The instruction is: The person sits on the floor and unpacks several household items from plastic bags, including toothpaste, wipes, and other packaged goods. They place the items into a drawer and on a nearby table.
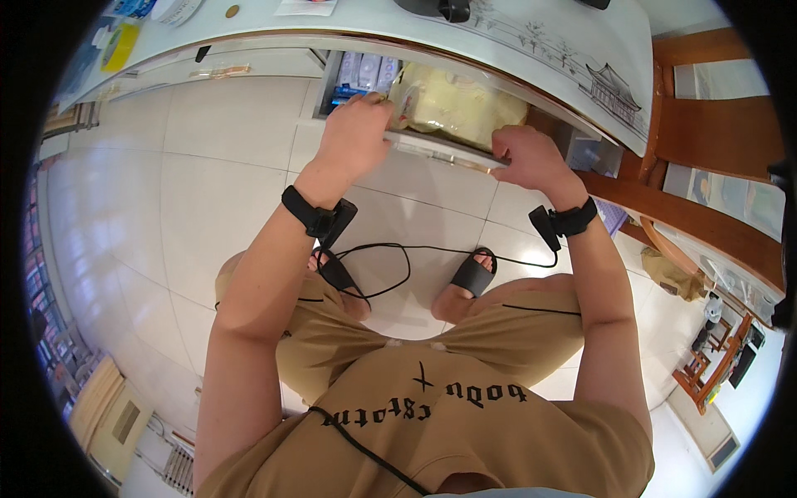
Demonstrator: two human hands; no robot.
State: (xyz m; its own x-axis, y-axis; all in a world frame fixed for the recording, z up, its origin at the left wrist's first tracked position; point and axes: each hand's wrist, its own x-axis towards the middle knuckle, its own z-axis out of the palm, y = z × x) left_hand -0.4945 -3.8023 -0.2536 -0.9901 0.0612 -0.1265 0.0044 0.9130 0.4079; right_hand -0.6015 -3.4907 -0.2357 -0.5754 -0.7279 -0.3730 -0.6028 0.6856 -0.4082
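Note:
A drawer (436, 147) stands pulled out from under the tabletop. My left hand (358, 131) lies over the left part of its front edge, its fingers bent at the rim. My right hand (529, 155) grips the right part of the drawer front, thumb below and fingers over the top. Between the hands, a yellowish package in clear plastic (457, 99) fills much of the drawer. Small white boxes (368, 70) and a blue packet (348, 93) lie in its left end, partly hidden by my left hand.
Above the drawer is the white tabletop (535, 56), holding a dark mug (436, 7), a coin (232, 11) and a yellow tape roll (120, 48). A wooden chair (716, 134) stands at the right. A black cable (408, 261) hangs between my wrists, above my slippers.

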